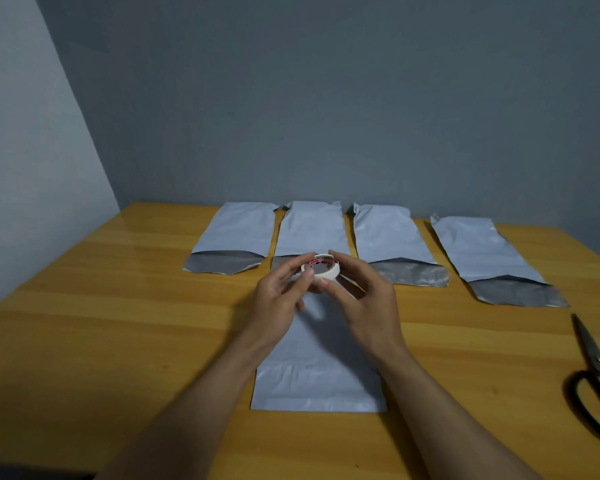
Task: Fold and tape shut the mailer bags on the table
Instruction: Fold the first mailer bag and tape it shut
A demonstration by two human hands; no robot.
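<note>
While aloft, tape roll (320, 268) between both hands (278, 301) (366, 303).

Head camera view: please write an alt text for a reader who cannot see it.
The left hand and right hand hold a white tape roll above a mailer bag on a wooden table. Four open mailer bags lie in a row behind; scissors lie at the right.

Both hands are raised above a wooden table (84, 306), holding a white roll of tape (321, 268) between them: the left hand (281, 299) grips its left side and the right hand (368, 306) its right. A grey mailer bag (319, 379) lies flat beneath them. Four more bags (388, 237) lie in a row near the wall, open ends toward the person. Black-handled scissors (596, 386) rest at the right edge.
</note>
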